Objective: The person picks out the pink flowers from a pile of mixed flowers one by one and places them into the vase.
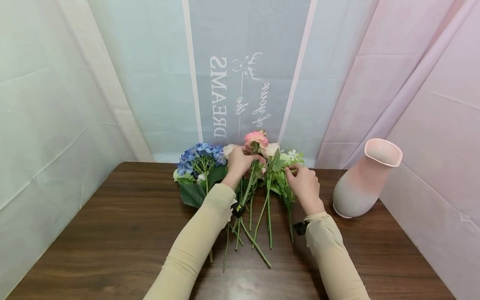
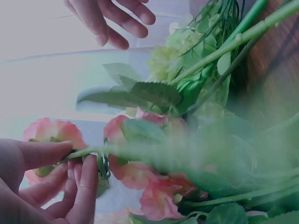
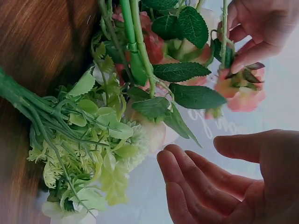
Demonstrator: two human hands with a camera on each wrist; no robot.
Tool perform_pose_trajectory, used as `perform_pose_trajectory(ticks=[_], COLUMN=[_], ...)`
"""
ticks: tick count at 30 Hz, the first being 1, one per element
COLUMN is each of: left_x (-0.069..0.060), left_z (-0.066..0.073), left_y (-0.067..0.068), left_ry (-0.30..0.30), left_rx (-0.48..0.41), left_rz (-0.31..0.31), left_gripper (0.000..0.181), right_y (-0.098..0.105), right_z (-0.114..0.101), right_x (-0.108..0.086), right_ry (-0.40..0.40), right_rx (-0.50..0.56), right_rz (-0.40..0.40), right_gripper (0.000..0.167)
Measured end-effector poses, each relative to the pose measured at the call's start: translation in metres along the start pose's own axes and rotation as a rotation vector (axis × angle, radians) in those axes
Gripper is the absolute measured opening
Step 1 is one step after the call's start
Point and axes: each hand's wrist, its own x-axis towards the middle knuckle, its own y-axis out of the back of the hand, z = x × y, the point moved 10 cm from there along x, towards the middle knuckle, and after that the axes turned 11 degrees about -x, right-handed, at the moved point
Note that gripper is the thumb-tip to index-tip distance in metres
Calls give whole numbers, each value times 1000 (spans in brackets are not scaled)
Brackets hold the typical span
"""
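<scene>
Sideways, "DREAMS" [image 1: 218, 96] beyond pink flower [image 1: 256, 138]

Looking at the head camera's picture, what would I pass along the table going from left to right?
Blue flowers → left hand → pale flower between the hands → right hand → pink and white vase.

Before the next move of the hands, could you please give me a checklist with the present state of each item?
1. Left hand pinching the pink flower by its stem: ok.
2. Right hand free: ok, thumb and fingertips apart.
3. Vase standing on its base: ok.
4. Other stems laid without crossing: not ok, some cross above the table.
5. Held stem's lower end untangled: cannot tell, blends among others.
</scene>
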Motion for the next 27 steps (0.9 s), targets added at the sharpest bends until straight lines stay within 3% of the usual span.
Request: perform_pose_trajectory(ticks=[4,8,17,27], left_x=[-1,-4,-11,-18], left_z=[8,14,11,23], left_y=[9,18,35,54], left_ry=[-57,-71,-121,-208], left_rx=[-2,-28,-174,-298], left_rz=[57,106,196,267], left_gripper=[23,21,20,15], right_y=[2,4,5,19], right_z=[-1,-2,-5,-20], right_x=[-1,-1,-1,1], right_ry=[9,17,23,64], right_rx=[3,13,45,115], right_rz=[15,25,28,86], right_gripper=[35,35,34,34])
